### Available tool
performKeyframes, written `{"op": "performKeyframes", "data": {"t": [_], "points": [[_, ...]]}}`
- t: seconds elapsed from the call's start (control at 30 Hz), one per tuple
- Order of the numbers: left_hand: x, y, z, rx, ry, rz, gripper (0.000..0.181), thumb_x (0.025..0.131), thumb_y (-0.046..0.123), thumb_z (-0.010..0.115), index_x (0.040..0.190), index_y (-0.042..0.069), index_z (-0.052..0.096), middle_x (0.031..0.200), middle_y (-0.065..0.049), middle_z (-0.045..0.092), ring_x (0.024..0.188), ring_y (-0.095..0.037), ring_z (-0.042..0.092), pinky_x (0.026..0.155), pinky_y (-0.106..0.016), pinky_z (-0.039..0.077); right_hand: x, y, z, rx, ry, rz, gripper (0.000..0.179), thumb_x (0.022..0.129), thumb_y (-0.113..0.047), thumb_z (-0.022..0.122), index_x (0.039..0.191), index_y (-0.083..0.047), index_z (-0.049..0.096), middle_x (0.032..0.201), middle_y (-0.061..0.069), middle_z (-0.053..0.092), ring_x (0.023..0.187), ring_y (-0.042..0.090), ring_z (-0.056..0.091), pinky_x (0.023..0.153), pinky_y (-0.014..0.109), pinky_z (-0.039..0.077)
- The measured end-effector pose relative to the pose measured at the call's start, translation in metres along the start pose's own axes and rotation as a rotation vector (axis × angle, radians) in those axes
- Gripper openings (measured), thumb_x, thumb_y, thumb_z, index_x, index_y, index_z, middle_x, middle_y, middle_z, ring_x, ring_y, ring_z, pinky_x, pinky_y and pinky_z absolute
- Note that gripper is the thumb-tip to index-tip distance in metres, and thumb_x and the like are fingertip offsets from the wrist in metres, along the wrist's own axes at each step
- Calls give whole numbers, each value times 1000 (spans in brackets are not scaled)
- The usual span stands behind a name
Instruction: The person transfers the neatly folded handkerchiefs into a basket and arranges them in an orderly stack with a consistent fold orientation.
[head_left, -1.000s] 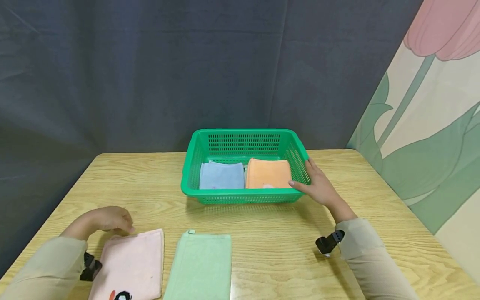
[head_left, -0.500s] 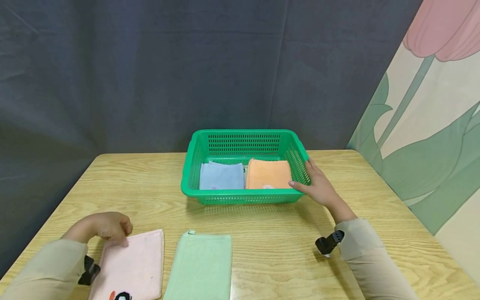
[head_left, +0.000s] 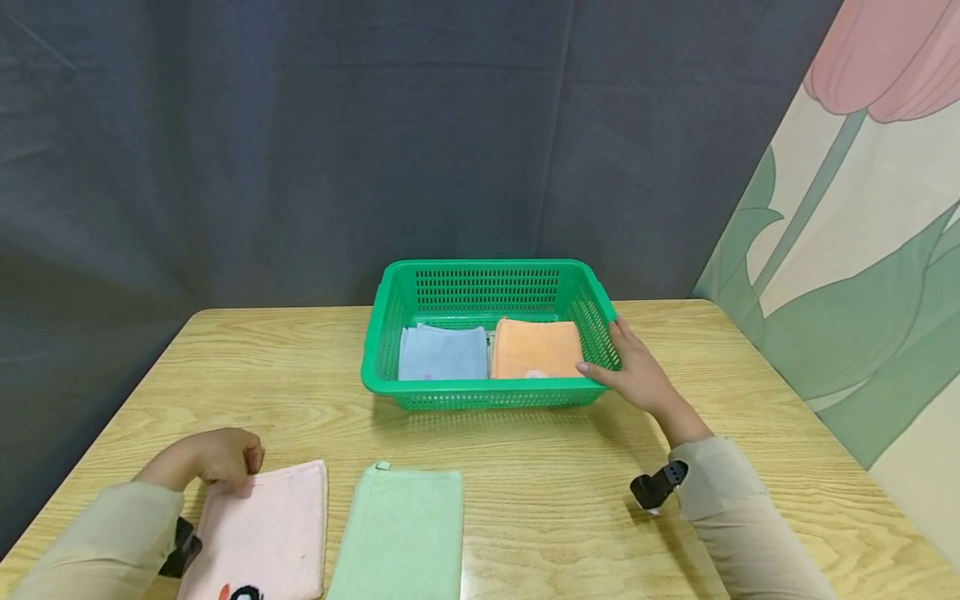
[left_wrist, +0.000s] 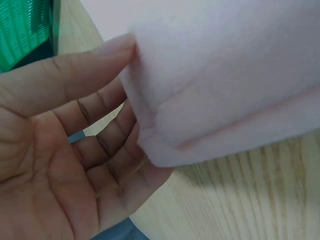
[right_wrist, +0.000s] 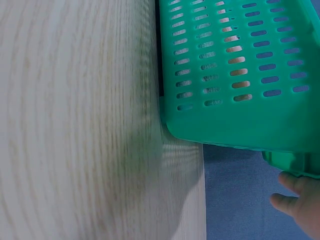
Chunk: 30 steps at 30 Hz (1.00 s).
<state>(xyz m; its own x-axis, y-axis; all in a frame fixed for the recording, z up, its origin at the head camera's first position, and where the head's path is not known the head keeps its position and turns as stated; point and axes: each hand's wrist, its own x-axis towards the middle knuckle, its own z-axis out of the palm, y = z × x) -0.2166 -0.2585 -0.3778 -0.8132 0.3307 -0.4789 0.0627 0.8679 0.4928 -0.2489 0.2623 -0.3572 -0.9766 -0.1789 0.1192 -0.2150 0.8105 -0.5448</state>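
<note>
Near the front left of the table lies a folded pink towel (head_left: pixel 270 529) with a dark and red motif at its lower edge. My left hand (head_left: pixel 225 458) pinches its far left corner; in the left wrist view, the thumb lies on top of the pink cloth (left_wrist: pixel 225 90) and the fingers are beneath. My right hand (head_left: pixel 641 379) holds the right end of a green plastic basket (head_left: pixel 483 387), thumb over the rim and fingers along the outside. Inside the basket, a folded blue towel (head_left: pixel 444 354) sits left of a folded orange towel (head_left: pixel 537 346).
A folded light green towel (head_left: pixel 401 533) lies just right of the pink one. The wooden table (head_left: pixel 555 508) ends at a dark curtain (head_left: pixel 337 150) behind the basket. A wall with a painted tulip (head_left: pixel 862 208) runs along the right side.
My left hand has moved slightly from beyond the pink towel's far edge onto its corner, and its fingers have closed on it. The right hand and basket have stayed put.
</note>
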Motion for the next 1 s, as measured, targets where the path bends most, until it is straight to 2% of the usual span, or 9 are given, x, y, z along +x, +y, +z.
{"op": "performKeyframes", "data": {"t": [0.23,0.43,0.67,0.87,1.0], "points": [[1,0,2,49,38,13,26,62,-6,69,70,4,46,67,-4,42,57,-16,36,49,-25,31,0,-1,0,2,0,-2,92,80,-47,54,135,8,4,141,19,-5,126,38,1,95,56,10],[2,-3,2,23,34,42,26,59,-8,69,66,4,48,64,-3,42,59,-16,37,52,-27,32,-1,-1,-1,0,6,-7,92,80,-47,53,135,8,4,141,21,-3,126,38,2,95,56,11],[2,-5,3,14,39,45,20,59,-7,68,64,5,52,63,-3,43,59,-16,39,52,-27,33,-1,-2,-1,-8,4,-4,92,80,-47,53,135,8,4,141,22,-2,126,39,3,95,56,11],[-2,-6,4,17,18,53,15,63,-4,66,63,6,54,62,-2,47,59,-16,43,52,-28,37,-1,-1,-1,-3,4,-7,92,80,-47,54,135,8,5,141,22,-3,126,39,3,95,57,12],[-4,-7,5,-19,-13,56,13,64,-4,64,64,6,55,63,-2,48,57,-15,45,51,-28,37,0,-2,0,0,6,-12,92,80,-47,54,135,8,5,141,21,-4,126,39,3,95,56,12]]}}
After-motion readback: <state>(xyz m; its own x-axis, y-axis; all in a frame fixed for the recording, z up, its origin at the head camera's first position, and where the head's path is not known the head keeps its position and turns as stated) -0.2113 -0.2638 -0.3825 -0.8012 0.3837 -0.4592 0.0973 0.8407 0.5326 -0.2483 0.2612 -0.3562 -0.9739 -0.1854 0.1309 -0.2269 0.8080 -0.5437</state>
